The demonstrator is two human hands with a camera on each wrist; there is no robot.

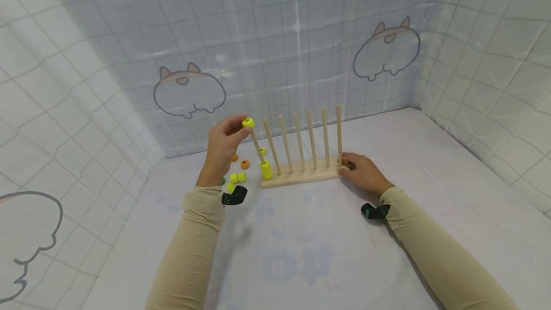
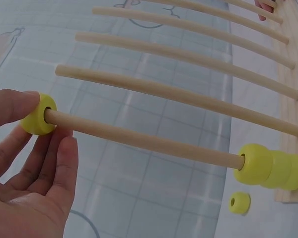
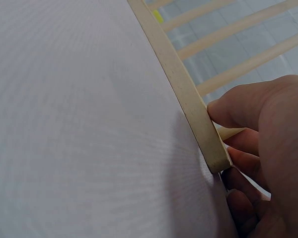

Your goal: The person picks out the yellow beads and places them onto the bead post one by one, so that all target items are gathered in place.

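A yellow bead (image 2: pixel 39 115) is pinched between the thumb and fingers of my left hand (image 1: pixel 224 143). That bead sits at the top end of the leftmost wooden peg (image 2: pixel 139 140), whose tip has entered its hole. Several yellow beads (image 2: pixel 268 166) are stacked at the foot of the same peg. The wooden base (image 1: pixel 303 174) carries a row of upright pegs; the others bear no beads. At the base's right end, my right hand (image 1: pixel 363 172) grips the wood, thumb on the near side and fingers beyond it, around the last peg.
Loose yellow beads (image 1: pixel 242 177), orange beads (image 1: pixel 245 164) and a partly hidden green piece (image 1: pixel 222 181) lie on the table left of the base. One yellow bead (image 1: pixel 262 150) lies behind it. A tile-patterned sheet (image 1: pixel 275 37) rises behind the table.
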